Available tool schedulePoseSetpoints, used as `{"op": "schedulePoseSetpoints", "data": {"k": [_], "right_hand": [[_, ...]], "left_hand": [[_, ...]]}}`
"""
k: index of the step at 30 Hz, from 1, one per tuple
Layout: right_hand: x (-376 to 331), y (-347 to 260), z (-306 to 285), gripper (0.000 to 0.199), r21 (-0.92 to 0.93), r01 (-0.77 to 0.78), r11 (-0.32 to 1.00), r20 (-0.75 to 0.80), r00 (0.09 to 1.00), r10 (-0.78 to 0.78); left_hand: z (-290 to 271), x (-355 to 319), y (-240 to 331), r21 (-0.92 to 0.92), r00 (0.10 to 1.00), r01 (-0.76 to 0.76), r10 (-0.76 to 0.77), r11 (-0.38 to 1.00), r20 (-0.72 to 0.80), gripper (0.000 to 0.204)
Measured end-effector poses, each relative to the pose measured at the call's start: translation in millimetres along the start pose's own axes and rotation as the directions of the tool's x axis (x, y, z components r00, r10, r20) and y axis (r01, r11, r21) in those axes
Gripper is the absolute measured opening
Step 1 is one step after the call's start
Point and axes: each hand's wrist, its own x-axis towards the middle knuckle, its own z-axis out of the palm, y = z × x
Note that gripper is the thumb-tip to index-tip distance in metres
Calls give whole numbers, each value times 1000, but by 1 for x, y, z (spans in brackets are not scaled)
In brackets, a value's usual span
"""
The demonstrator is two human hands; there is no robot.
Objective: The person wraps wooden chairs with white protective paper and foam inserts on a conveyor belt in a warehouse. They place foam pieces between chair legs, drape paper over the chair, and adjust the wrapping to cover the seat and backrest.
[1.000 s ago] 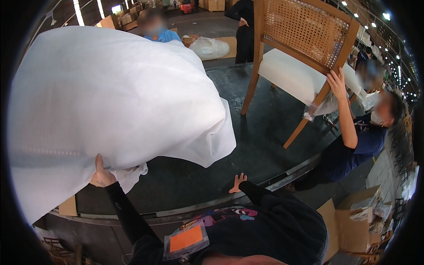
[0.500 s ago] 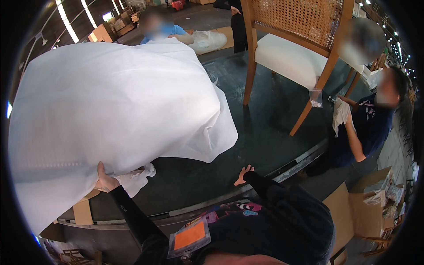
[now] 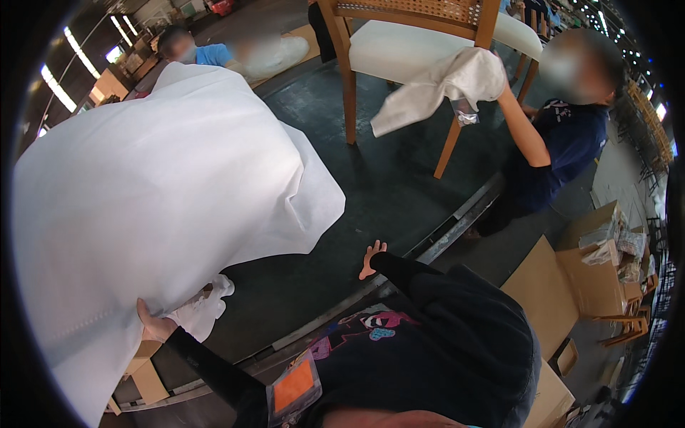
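White cover sheet [image 3: 164, 207] — draped over bulky item on dark work table [image 3: 399, 192], lower edge gripped.
L hand [image 3: 153, 324] pinches sheet hem; R hand [image 3: 371, 258] spread flat on table, empty. Next, prob.: R hand must reach for hem too.

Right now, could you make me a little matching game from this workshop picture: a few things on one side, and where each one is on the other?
Things:
1. big white cover
2. left hand
3. right hand
4. wooden chair

Places:
A. spread open on the dark platform, holding nothing
B. at the far end of the platform, where another person wipes it with a white cloth
C. draped over something bulky at the left
D. gripping the cover's lower edge

Pairs: 1-C, 2-D, 3-A, 4-B
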Motion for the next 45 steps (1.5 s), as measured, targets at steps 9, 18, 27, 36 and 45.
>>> {"op": "schedulePoseSetpoints", "data": {"k": [9,18,27,36,45], "right_hand": [[-9,1,-6,128,-3,18,1000,46,999,-18],[-2,-5,1,121,-33,-2,999,-4,1000,2],[5,-12,3,112,-11,-13,1000,-21,1000,12],[3,-11,-2,120,-23,-3,1000,22,1000,4],[7,-15,7,112,36,-22,999,-26,999,23]], "left_hand": [[2,-6,3,67,1000,12,-12,998,-1,57],[3,-12,4,110,999,-21,25,994,-36,49],[-5,-5,13,54,998,57,-56,997,-29,55],[4,-21,12,93,997,-54,58,994,-45,56],[5,-27,16,60,988,-128,132,990,-81,60]]}}
